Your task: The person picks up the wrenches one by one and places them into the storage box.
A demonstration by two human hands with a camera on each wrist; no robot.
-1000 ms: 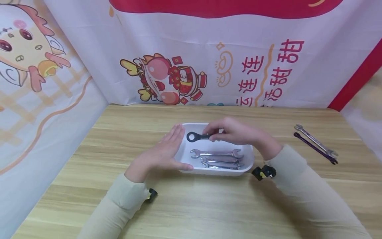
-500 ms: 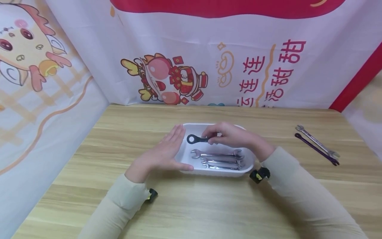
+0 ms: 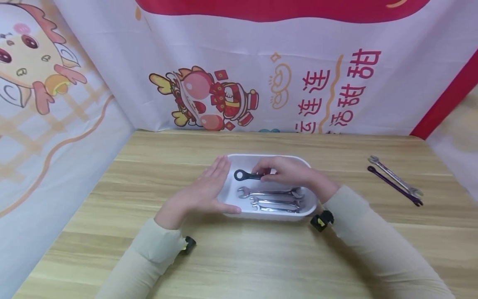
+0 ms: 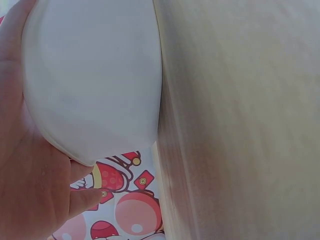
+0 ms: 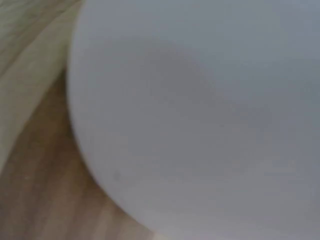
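In the head view my right hand pinches a black ratchet wrench over the back part of a white plastic tray. The wrench's ring end points left, and its other end is hidden by the hand. Several silver open-end wrenches lie side by side in the front part of the tray. My left hand rests against the tray's left end, fingers straight along the rim and thumb at the front corner. The left wrist view shows that hand spread on the tray's outer wall. Only the white tray wall fills the right wrist view.
On the wooden table, to the right, a silver wrench and a dark purple wrench lie close together at a slant. A printed cloth hangs behind the table, with another on the left.
My right hand has come slightly down and toward the front with the black ratchet wrench, lower into the tray. My left hand stays at the tray's left end.
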